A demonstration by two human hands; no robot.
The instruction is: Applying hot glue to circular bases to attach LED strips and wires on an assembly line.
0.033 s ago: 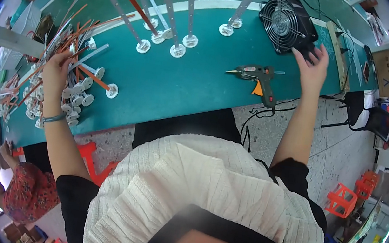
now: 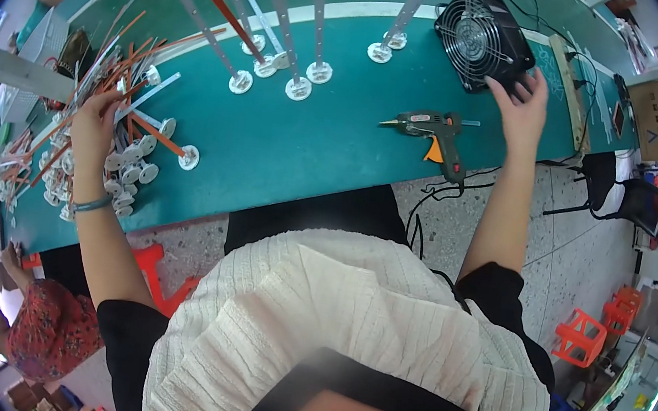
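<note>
My left hand (image 2: 94,127) reaches into a heap of thin orange and white rods with round white bases (image 2: 133,165) at the left end of the teal table (image 2: 286,151). Its fingers curl in among the rods, and what they grip is hidden. My right hand (image 2: 522,106) stretches far to the right, fingers spread, with the fingertips touching the lower corner of a black square fan (image 2: 481,35). A dark green glue gun with an orange trigger (image 2: 432,132) lies on the table just left of that hand.
Several long grey strips on white disc feet (image 2: 298,87) stand in a row at the table's back. A person in a red patterned top (image 2: 43,326) sits at lower left. Orange plastic stools (image 2: 580,335) and a black chair (image 2: 618,192) stand on the floor at right.
</note>
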